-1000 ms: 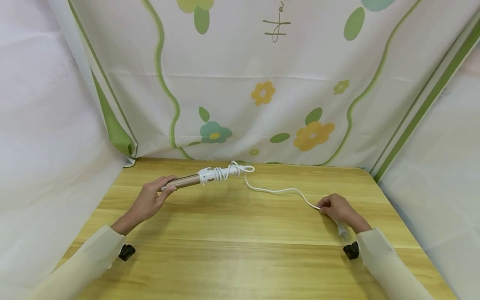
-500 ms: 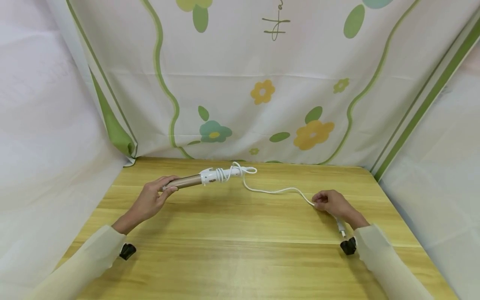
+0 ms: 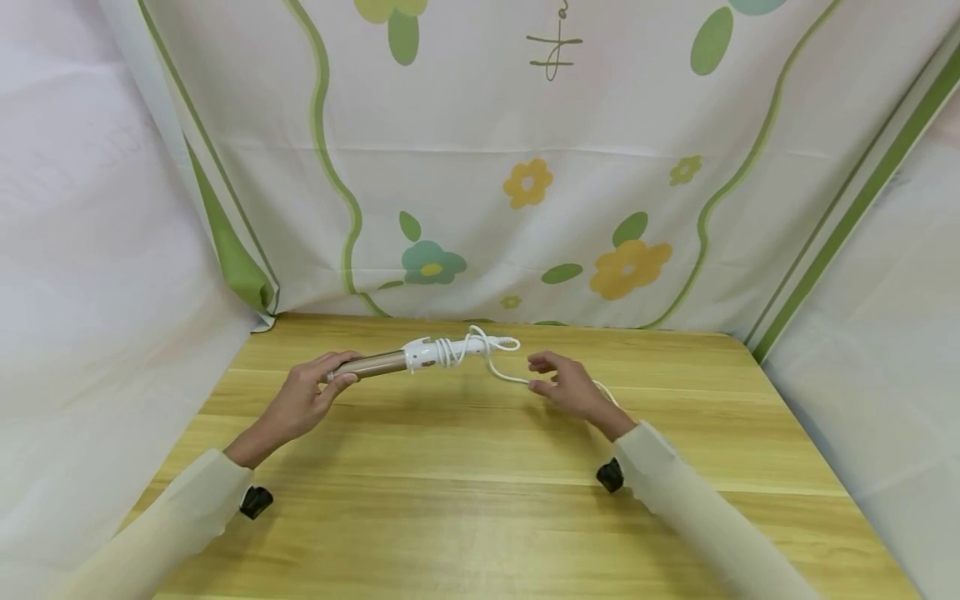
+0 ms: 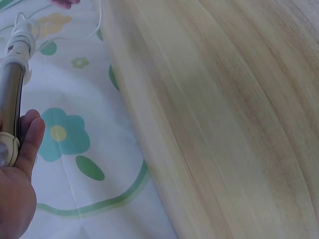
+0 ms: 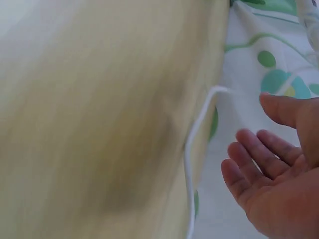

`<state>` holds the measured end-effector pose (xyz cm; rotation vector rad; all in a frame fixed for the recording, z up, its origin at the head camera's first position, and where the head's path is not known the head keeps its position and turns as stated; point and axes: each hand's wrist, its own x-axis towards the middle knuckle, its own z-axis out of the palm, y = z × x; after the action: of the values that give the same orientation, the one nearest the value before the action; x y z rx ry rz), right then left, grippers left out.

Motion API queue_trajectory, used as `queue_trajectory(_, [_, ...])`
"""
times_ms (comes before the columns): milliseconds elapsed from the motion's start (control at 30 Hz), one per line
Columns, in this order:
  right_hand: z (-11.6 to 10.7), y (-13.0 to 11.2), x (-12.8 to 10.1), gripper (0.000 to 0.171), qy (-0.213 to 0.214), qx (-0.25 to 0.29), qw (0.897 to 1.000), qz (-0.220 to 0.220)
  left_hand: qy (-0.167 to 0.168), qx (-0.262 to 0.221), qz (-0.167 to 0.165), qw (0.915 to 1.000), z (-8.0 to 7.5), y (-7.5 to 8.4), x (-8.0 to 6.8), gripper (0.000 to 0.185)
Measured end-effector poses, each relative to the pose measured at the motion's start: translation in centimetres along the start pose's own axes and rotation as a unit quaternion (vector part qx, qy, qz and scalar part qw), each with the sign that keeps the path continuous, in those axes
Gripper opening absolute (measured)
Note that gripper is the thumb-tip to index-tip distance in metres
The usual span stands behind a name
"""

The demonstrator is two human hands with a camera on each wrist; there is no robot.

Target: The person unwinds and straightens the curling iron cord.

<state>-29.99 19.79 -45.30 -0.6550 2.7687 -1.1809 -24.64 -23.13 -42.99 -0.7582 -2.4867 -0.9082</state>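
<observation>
The person's left hand (image 3: 300, 404) grips the gold metal barrel end of a white-handled curling iron (image 3: 405, 360), fingers and thumb curled round its tip, and holds it roughly level above the far part of the light wooden desk (image 3: 480, 500). The iron's barrel points toward nine o'clock and its white handle toward three o'clock. The thin white power cord (image 3: 480, 354) is wound in several loops about the handle, and the loose length drops from the handle's end toward four o'clock, passing under the right hand (image 3: 566, 387) and showing again just past it on the desk top. The right hand is released, fingers spread and relaxed, palm turned toward the iron, close beside the cord at three o'clock of the handle; whether a fingertip touches the cord cannot be told. In the right wrist view the open palm (image 5: 279, 169) hangs near the cord (image 5: 192, 159), apart from it. A cream floral cloth backdrop (image 3: 525, 167) with green stripes stands behind the desk at twelve o'clock. Both forearms wear pale cream sleeves.
</observation>
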Motion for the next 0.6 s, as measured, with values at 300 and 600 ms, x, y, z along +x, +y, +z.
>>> queue_trajectory(300, [2.0,-1.3,3.2,0.048,-0.025,0.170,0.985,0.002,-0.007,-0.015,0.001,0.9999,-0.2,0.1,0.1,0.027])
queue_trajectory(600, [1.9,-2.0,4.6,0.041,-0.047,0.213,0.976,-0.015,-0.016,-0.013,-0.005,0.9998,-0.2,0.4,0.2,0.028])
